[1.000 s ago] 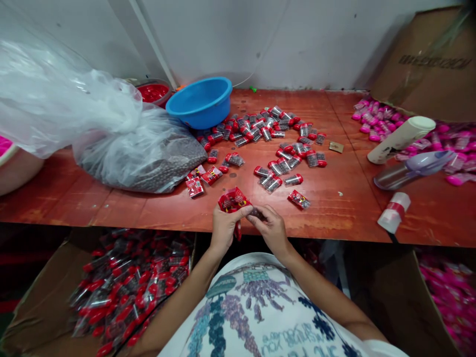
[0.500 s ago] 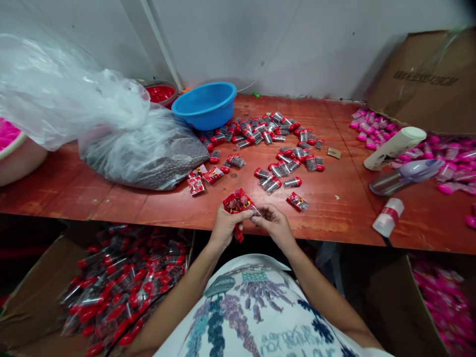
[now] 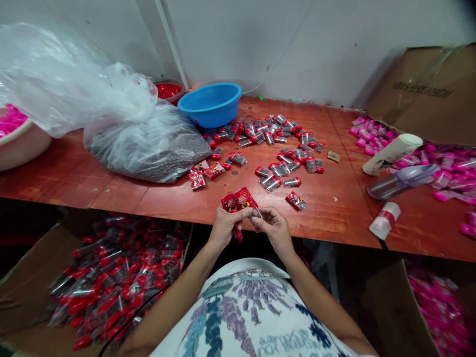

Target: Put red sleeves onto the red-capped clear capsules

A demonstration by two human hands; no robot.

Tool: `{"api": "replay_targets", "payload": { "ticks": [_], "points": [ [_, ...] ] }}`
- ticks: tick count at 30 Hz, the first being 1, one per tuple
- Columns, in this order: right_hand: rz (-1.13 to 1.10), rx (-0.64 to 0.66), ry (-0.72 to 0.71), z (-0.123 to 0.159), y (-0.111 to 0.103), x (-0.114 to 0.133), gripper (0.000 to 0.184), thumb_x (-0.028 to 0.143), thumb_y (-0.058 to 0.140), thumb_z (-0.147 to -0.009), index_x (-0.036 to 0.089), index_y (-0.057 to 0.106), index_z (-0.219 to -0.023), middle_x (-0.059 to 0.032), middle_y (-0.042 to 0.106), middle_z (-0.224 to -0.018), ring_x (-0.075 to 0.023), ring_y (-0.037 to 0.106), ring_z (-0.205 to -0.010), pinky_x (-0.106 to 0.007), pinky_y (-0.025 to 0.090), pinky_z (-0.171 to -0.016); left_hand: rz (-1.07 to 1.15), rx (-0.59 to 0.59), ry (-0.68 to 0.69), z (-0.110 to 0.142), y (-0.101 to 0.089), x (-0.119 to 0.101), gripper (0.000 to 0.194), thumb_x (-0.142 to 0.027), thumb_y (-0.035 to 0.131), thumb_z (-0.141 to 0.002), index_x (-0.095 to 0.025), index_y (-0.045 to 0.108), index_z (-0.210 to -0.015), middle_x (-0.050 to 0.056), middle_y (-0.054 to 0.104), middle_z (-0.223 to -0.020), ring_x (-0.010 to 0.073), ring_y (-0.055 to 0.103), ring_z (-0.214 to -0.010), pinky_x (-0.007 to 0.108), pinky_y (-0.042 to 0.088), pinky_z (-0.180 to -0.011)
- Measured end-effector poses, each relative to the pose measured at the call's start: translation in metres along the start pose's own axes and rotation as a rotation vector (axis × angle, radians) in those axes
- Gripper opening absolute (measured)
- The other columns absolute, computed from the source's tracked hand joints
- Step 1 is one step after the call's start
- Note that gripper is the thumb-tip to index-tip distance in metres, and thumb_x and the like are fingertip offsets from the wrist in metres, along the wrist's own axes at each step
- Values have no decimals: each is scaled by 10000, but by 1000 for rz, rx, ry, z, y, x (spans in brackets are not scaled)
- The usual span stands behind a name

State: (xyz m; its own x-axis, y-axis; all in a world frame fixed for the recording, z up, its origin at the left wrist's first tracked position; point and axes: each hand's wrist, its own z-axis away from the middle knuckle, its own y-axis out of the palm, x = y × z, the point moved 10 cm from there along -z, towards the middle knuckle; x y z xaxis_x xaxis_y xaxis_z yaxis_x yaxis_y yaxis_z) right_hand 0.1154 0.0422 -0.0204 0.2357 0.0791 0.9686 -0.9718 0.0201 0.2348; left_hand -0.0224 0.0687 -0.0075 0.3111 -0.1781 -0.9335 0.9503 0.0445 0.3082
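My left hand (image 3: 223, 225) is closed around several red printed plastic packets (image 3: 240, 199), which fan out above the thumb and hang below the fingers. My right hand (image 3: 274, 227) pinches the clear edge of one packet between thumb and fingertips, close against the left thumb. Whether anything is inside that packet I cannot tell. Both hands are over the table's front edge. Just beyond the right hand lies a single red packet (image 3: 296, 201). Small clear tubes with red caps and dark contents (image 3: 269, 138) are scattered further back.
A blue basin (image 3: 210, 121) stands behind a clear bag of dark beads (image 3: 156, 156). On the right are a white bottle (image 3: 390, 154), a purple-lidded bottle (image 3: 394, 182), a white roll (image 3: 386, 221) and pink pieces. Below the table, a cardboard box (image 3: 28, 277) holds red-capped tubes.
The red packets are spread flatter and wider above my left hand. My right hand keeps its pinch at the packet's edge. The whole view has tilted slightly.
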Motion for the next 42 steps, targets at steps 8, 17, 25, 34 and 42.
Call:
{"api": "replay_targets", "payload": {
  "ticks": [8,17,25,34,42],
  "points": [
    [165,-125,-133,6,-16,1,429,286,733,-742,248,535,-1120,28,648,-794,-142,633,-725,-280,522,-714,-120,-63,-40,7,0,12,300,-272,831,-577,-135,601,-710,-59,550,-523,40,381,-343,172,272,-312],
    [28,54,16,-8,-19,-17,332,330,677,-777,240,640,-1095,0,689,-919,-149,639,-760,-284,546,-686,-21,-28,-106,2,1,27,261,-252,811,-614,-119,591,-656,-47,525,-518,26,373,-348,159,252,-329],
    [0,-27,60,-16,-36,-28,268,382,705,-738,197,601,-901,28,634,-697,-121,593,-588,-232,509,-525,98,5,-252,-3,11,61,259,-254,831,-599,-105,637,-685,-4,599,-562,36,420,-358,151,259,-312],
    [389,-436,17,-15,-151,-32,410,526,658,-736,177,644,-949,-24,669,-743,-161,601,-613,-241,462,-487,469,-226,-462,-17,-20,72,202,-191,700,-779,-108,614,-941,188,692,-1027,221,702,-874,244,564,-657],
    [457,-510,54,-12,-165,-38,404,567,625,-738,188,630,-878,-5,659,-672,-153,569,-527,-255,450,-483,397,-133,-557,-7,-1,77,465,146,562,-646,-135,586,-1017,107,722,-971,204,713,-823,334,586,-747]
  ]
}}
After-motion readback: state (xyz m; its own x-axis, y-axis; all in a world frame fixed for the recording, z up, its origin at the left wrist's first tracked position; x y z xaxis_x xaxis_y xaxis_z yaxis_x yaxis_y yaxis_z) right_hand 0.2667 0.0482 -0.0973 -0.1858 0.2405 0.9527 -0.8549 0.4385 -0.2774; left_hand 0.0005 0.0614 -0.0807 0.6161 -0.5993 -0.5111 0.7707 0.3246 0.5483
